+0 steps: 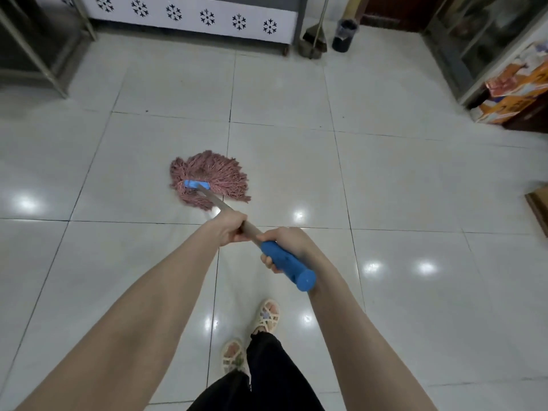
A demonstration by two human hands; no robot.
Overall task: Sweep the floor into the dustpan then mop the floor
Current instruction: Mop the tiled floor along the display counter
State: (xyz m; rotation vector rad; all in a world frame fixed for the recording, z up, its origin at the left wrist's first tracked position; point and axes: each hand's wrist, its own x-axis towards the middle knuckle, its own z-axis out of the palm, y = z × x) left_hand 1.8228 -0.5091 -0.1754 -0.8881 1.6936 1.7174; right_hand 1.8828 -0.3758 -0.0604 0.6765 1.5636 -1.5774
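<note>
A mop with a pink string head (210, 179) and a blue clamp lies spread flat on the white tiled floor (400, 188) in front of me. Its pole (212, 197) runs back toward me and ends in a blue grip (292, 266). My left hand (228, 229) grips the bare pole, lower down toward the mop head. My right hand (284, 247) grips the top of the blue grip, just behind the left hand. Both hands are curled round the mop.
A broom with a dustpan (314, 40) and a dark bin (344, 35) stand against the far wall. A white cabinet with snowflake cut-outs (189, 16) is behind. Metal frames stand at far left (47, 54); orange boxes (516, 90) at right. My sandalled feet (252, 336) are below.
</note>
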